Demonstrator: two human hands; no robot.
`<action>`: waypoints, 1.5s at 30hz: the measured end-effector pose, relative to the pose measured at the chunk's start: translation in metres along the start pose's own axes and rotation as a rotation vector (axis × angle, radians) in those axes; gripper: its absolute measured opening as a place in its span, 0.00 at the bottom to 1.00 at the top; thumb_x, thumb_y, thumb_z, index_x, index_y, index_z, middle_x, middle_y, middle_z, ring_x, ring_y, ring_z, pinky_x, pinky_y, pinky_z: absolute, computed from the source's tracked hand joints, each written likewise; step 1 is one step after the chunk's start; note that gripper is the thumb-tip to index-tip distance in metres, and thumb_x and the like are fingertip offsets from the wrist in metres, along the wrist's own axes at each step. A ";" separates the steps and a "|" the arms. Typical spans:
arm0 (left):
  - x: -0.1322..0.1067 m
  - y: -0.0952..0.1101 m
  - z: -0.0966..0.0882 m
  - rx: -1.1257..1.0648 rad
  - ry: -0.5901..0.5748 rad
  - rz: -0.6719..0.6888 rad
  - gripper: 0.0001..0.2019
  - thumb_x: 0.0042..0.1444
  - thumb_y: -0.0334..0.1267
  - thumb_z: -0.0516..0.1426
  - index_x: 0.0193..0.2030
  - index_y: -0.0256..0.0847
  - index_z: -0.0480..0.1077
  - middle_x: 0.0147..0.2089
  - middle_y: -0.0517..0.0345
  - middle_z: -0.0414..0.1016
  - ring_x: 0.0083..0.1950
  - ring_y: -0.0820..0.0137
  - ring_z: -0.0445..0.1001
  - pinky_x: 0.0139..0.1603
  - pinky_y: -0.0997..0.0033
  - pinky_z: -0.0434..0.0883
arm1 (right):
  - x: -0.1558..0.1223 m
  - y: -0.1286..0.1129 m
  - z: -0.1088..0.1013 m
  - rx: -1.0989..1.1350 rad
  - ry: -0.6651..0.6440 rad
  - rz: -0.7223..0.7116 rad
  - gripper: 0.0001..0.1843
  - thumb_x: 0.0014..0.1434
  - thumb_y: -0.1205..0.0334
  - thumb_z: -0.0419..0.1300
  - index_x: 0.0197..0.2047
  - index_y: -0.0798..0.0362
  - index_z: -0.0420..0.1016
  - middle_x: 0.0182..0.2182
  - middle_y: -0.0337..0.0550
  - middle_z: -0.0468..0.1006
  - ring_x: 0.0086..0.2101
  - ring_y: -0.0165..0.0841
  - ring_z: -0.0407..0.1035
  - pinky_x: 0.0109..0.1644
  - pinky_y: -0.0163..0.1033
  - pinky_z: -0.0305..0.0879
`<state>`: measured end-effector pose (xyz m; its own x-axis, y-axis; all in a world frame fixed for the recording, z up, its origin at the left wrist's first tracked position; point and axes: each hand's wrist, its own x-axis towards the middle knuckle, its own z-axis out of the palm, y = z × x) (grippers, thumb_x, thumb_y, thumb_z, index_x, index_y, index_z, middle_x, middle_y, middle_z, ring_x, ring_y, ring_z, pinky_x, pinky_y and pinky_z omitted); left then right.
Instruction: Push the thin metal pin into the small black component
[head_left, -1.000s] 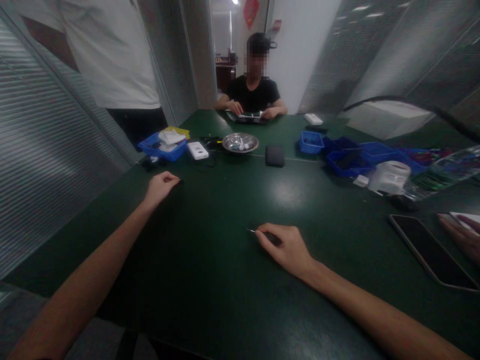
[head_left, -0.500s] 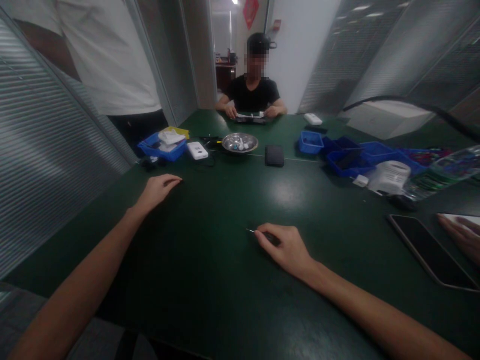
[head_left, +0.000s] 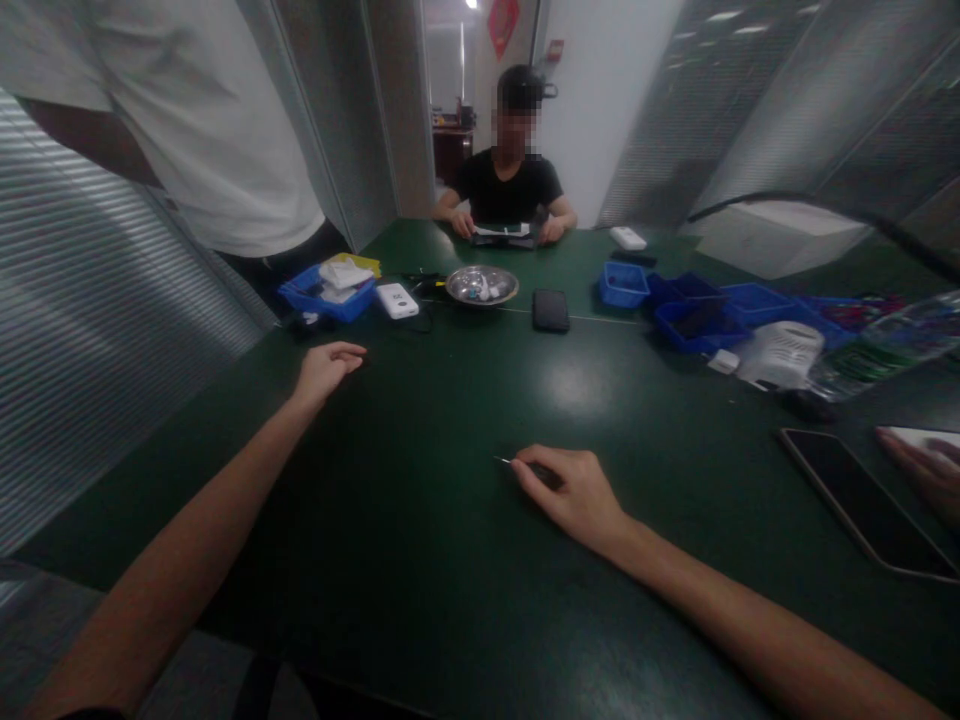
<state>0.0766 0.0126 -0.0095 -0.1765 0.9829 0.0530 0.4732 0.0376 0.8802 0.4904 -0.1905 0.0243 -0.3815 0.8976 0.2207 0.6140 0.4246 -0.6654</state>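
Note:
My right hand [head_left: 574,492] rests over the green table [head_left: 420,500], thumb and forefinger closed on a thin metal tool [head_left: 501,459]. Only its slim bright tip sticks out to the left; its kind does not show. Farther forward on the left is my left hand [head_left: 328,370], its fingers bent and pressed together. Whatever it may hold is hidden. Beyond that hand lie a white power bank [head_left: 397,301] and a blue basket [head_left: 330,300] with white packets in it.
A metal dish [head_left: 481,287] with small white parts and a black wallet-like square [head_left: 551,310] lie mid-table. Blue bins [head_left: 697,325], a plastic bottle [head_left: 885,345] and a phone [head_left: 862,500] are on the right. One person [head_left: 506,185] sits opposite; another [head_left: 202,130] stands at left.
My left hand has turned slightly and its fingers have curled in a little. The right hand and its tool stay put. The standing person's body has shifted a little.

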 end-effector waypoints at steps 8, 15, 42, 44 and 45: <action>-0.014 0.005 -0.012 0.354 -0.009 0.212 0.15 0.53 0.50 0.66 0.41 0.43 0.82 0.42 0.49 0.82 0.42 0.58 0.78 0.43 0.61 0.72 | 0.000 0.002 0.000 -0.012 0.018 0.007 0.16 0.72 0.53 0.54 0.44 0.51 0.81 0.33 0.41 0.83 0.27 0.31 0.76 0.32 0.35 0.70; -0.077 0.059 0.035 0.324 -0.524 0.479 0.14 0.63 0.49 0.61 0.49 0.44 0.80 0.44 0.52 0.79 0.41 0.64 0.76 0.39 0.66 0.71 | 0.003 -0.003 0.000 -0.020 0.033 0.054 0.14 0.72 0.54 0.55 0.44 0.50 0.81 0.34 0.41 0.83 0.28 0.32 0.75 0.33 0.35 0.70; -0.164 0.101 0.089 0.198 -0.818 0.803 0.08 0.68 0.37 0.59 0.51 0.41 0.75 0.48 0.52 0.74 0.51 0.62 0.71 0.55 0.61 0.66 | 0.011 -0.011 0.006 -0.081 -0.018 0.008 0.12 0.70 0.55 0.57 0.40 0.50 0.78 0.28 0.38 0.79 0.24 0.30 0.70 0.30 0.33 0.61; -0.164 0.101 0.089 0.206 -0.816 0.804 0.08 0.68 0.37 0.59 0.51 0.40 0.75 0.48 0.51 0.74 0.52 0.62 0.71 0.56 0.60 0.66 | 0.011 -0.011 0.007 -0.072 -0.014 0.010 0.11 0.70 0.56 0.57 0.40 0.50 0.78 0.29 0.37 0.79 0.25 0.29 0.70 0.30 0.33 0.62; -0.164 0.101 0.090 0.207 -0.814 0.803 0.08 0.68 0.38 0.59 0.51 0.40 0.75 0.48 0.51 0.74 0.52 0.62 0.71 0.56 0.60 0.66 | 0.011 -0.011 0.007 -0.070 -0.012 0.011 0.11 0.70 0.56 0.57 0.40 0.50 0.78 0.29 0.38 0.79 0.25 0.29 0.70 0.30 0.33 0.62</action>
<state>0.2306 -0.1283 0.0282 0.8098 0.5600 0.1752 0.3429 -0.6940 0.6331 0.4748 -0.1857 0.0289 -0.3830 0.9008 0.2046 0.6646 0.4225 -0.6162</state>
